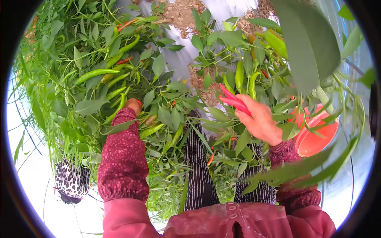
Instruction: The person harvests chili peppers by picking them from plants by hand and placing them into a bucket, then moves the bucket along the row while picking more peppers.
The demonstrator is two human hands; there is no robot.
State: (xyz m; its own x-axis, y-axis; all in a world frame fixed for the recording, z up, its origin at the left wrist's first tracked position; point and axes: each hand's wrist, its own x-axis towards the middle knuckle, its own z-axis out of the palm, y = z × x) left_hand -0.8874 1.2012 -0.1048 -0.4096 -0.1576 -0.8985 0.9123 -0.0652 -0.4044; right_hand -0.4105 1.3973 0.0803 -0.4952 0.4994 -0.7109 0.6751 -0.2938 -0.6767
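Note:
My right hand (pixel 260 122) is closed around red chili peppers (pixel 234 101), whose bright red lengths stick out past the thumb and fingers to the left. My left hand (pixel 134 104) reaches into the leafy pepper plant on the left. Most of its fingers are hidden, and a bit of red shows at their edge. Long green chili peppers (pixel 95 74) hang around and above that hand. More green peppers (pixel 239 76) hang on the plant just above my right hand.
An orange-red bucket (pixel 317 137) stands to the right, partly behind leaves. A large blurred leaf (pixel 305 43) hangs close to the camera at upper right. Pale plastic sheeting (pixel 178 59) and bare soil (pixel 184 16) lie between the plants. A person in a leopard-print garment (pixel 72 178) is at lower left.

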